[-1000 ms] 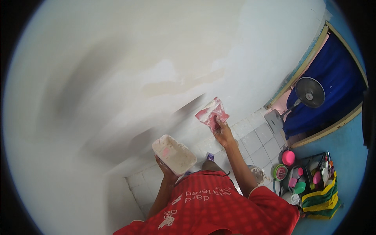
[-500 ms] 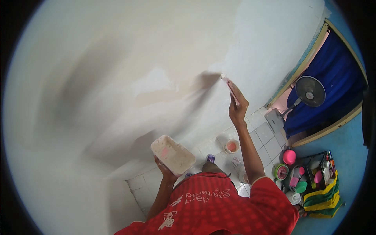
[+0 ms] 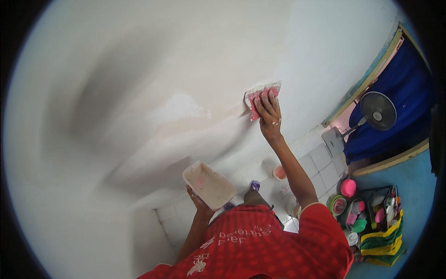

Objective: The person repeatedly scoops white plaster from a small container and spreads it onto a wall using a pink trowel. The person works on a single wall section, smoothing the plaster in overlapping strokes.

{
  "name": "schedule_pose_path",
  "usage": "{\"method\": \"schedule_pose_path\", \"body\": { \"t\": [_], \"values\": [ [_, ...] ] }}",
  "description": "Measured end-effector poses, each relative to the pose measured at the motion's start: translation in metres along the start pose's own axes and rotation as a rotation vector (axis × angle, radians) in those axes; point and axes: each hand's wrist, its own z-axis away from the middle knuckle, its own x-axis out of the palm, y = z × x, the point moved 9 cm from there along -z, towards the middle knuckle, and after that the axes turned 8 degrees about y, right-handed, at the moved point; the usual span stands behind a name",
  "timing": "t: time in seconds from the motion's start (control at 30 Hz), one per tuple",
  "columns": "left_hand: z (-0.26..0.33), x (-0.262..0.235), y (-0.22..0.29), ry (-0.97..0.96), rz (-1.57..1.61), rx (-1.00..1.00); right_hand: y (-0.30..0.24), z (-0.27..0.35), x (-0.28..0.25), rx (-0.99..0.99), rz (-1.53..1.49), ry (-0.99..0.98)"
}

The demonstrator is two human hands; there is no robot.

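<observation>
My right hand (image 3: 269, 112) grips a flat red plastic putty spreader (image 3: 256, 96), its fingers laid along the back. The spreader's whitish, putty-smeared edge lies against the wall (image 3: 223, 51), as far as I can tell. White specks dot the back of that hand. Lower left, my left hand (image 3: 199, 202) holds a shallow rectangular tub (image 3: 210, 186) from beneath, tilted so its inside shows. Pale putty coats the tub, with a pink patch in it. A brighter white patch (image 3: 181, 108) marks the wall left of the spreader.
A round bucket (image 3: 279, 173) with orange-pink contents stands on the tiled floor (image 3: 320, 157). To the right are a standing fan (image 3: 378, 110), a blue curtain (image 3: 409, 79) in a doorway, and a pile of dishes with a pink bowl (image 3: 348, 188) beside a green-yellow striped cloth (image 3: 382, 244).
My right hand has turned the spreader from edge-on to flat toward the wall and shifted slightly left. The tub stays in my left hand. The whole view has shifted slightly.
</observation>
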Motion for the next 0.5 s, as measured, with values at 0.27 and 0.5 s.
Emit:
{"method": "schedule_pose_path", "body": {
  "t": [0.27, 0.5],
  "values": [
    [0.001, 0.014, 0.008, -0.025, 0.012, -0.103, -0.022, 0.037, -0.016, 0.045, 0.012, -0.227],
    [-0.01, 0.033, 0.008, -0.065, 0.058, -0.126, 0.021, -0.003, -0.061, 0.526, -0.178, 0.024]
  ]
}}
